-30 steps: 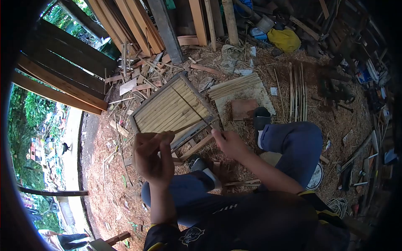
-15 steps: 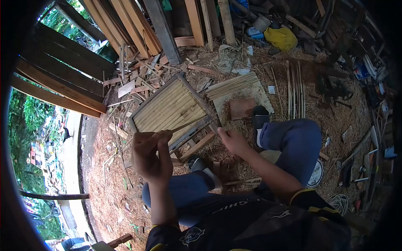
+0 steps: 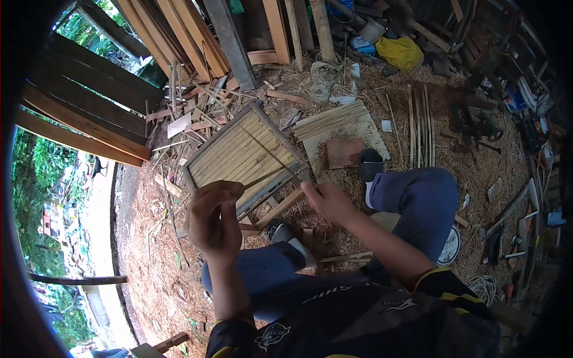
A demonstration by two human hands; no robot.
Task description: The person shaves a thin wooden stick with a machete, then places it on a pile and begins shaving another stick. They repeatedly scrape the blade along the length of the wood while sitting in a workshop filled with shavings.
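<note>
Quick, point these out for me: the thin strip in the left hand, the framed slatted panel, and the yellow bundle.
Thin strip (image 3: 262, 178): head view, on its length beyond the fingertips.
Slatted panel (image 3: 225, 156): head view, on its slats.
Yellow bundle (image 3: 400, 53): head view, near its middle.

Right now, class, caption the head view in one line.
Left hand pinches a thin strip, right hand a slender dark implement, above a framed slatted panel.

Shavings-strewn floor (image 3: 146, 238): slim strips (image 3: 412, 131), pale sheet (image 3: 373, 134), wood scraps (image 3: 178, 126), coil (image 3: 482, 289), perhaps wire.
</note>
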